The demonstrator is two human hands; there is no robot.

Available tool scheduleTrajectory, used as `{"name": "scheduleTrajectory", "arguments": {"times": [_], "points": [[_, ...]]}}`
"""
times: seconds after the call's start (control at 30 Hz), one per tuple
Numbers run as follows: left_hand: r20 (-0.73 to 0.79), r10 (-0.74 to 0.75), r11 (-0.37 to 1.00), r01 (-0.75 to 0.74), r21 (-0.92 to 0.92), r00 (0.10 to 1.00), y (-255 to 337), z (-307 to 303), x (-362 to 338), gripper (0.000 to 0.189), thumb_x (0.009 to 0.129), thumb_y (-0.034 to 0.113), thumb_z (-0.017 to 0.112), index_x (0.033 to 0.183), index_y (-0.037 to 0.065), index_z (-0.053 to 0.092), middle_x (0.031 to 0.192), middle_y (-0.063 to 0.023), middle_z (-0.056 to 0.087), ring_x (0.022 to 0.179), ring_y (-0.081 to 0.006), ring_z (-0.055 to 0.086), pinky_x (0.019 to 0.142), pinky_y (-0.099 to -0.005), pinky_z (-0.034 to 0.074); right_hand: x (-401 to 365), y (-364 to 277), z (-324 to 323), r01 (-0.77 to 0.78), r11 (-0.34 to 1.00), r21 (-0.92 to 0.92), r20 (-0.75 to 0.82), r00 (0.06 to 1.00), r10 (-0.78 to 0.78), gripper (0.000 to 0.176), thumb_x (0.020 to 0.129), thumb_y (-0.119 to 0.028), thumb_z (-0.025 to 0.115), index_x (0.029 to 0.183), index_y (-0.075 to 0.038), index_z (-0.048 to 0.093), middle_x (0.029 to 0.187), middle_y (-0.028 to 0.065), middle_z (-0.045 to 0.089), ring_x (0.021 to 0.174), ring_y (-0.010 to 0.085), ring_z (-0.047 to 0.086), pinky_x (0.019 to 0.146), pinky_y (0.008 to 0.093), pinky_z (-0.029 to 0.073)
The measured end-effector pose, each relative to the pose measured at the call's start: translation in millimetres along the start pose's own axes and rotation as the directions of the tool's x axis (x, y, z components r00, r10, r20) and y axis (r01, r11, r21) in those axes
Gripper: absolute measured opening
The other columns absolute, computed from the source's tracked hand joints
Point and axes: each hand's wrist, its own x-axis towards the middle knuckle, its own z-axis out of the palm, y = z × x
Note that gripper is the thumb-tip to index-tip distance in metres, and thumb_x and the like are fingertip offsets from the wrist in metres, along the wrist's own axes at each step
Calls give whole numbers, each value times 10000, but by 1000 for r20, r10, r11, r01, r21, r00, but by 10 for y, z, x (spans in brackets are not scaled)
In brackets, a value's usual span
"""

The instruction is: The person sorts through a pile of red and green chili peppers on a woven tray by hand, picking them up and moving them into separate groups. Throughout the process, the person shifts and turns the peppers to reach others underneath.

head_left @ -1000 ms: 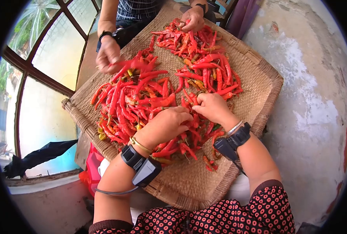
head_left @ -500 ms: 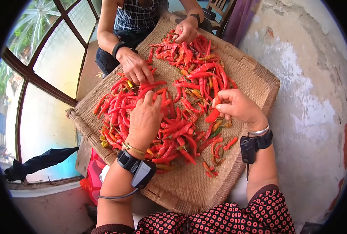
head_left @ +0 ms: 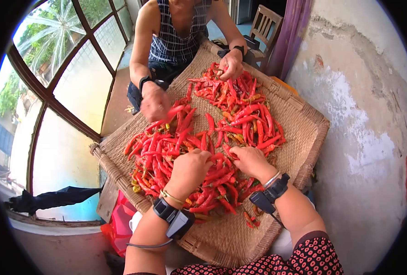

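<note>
Red chili peppers (head_left: 157,160) lie heaped on a shallow woven tray (head_left: 299,137). My left hand (head_left: 187,170) is over the near part of the heap, its fingers curled together. What its fingertips hold, if anything, is hidden. Close by on the right, my right hand (head_left: 251,162) pinches a red chili pepper (head_left: 228,150) between thumb and fingers. The two hands are a short way apart, both just above the peppers. A few small, darker peppers (head_left: 250,221) lie near the front edge of the tray.
Across the tray sits another person (head_left: 180,36), both hands at the peppers. Framed windows (head_left: 82,87) stand on the left, with a black folded umbrella (head_left: 57,200) below. A rough plaster wall (head_left: 354,137) is on the right, a wooden chair (head_left: 265,30) behind.
My right hand has moved left and inward, toward my left hand; the red pepper it held earlier no longer shows. The other person's hand at the left has lifted, blurred, with a pepper.
</note>
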Motion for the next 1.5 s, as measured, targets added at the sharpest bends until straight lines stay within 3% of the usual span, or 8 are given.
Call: {"name": "scheduleTrajectory", "arguments": {"times": [0.27,0.4,0.63,0.9,1.03,1.1,1.2,1.5], "points": [[-88,10,991,-21,-130,996,24,-11,22,139,753,160,622,832,45,626,748,-127,604,682,-295,600,606,-376,479,-13,107,-467,-97,864,494,-99,981,166,247,736,-101,567,970,-49,627,669,86,595,615,157,575,592,298,456],[-121,-73,984,52,-170,990,51,-12,15,130,761,164,617,815,46,615,735,-134,615,675,-300,605,592,-379,477,29,104,-231,-36,949,315,116,993,-1,397,727,-181,644,1087,-51,539,810,137,618,762,301,603,682,382,475],[-164,-87,985,61,-160,983,7,10,20,133,774,153,607,828,32,595,733,-151,615,674,-310,607,586,-383,473,-34,-20,-29,-25,996,82,91,996,18,489,712,-226,676,1141,-86,487,948,164,605,913,343,570,774,434,451],[-129,-87,973,56,-222,988,19,45,27,120,787,115,600,845,15,564,729,-177,604,681,-333,602,587,-385,470,-41,55,-36,-89,991,-100,215,971,109,254,712,-327,639,758,-79,607,832,90,627,835,291,594,724,420,465],[-135,-87,970,53,-239,987,36,27,25,122,786,113,602,840,12,560,722,-178,600,684,-338,600,587,-386,468,-37,88,-73,-34,996,-82,182,982,48,244,713,-310,641,784,-77,619,816,99,632,805,293,601,694,407,471],[-216,-100,965,41,-261,971,21,37,32,121,784,111,603,838,11,561,718,-177,597,683,-341,597,588,-387,466,-4,93,-221,-135,957,256,120,987,107,266,705,-308,647,825,-70,632,807,125,635,766,321,599,666,399,472],[-220,-109,962,47,-269,970,-11,49,35,121,790,108,598,846,7,559,714,-183,591,682,-345,595,586,-384,463,-19,66,-419,-40,790,612,-109,985,135,138,760,-127,613,814,-1,596,684,76,612,627,142,585,590,295,464],[-221,-196,866,63,-495,956,-31,89,44,103,821,102,578,852,11,541,647,-158,580,595,-304,587,542,-366,449,-65,68,-760,165,440,883,-304,914,267,90,825,-26,530,899,-7,577,702,13,576,543,60,519,532,173,429]]}}
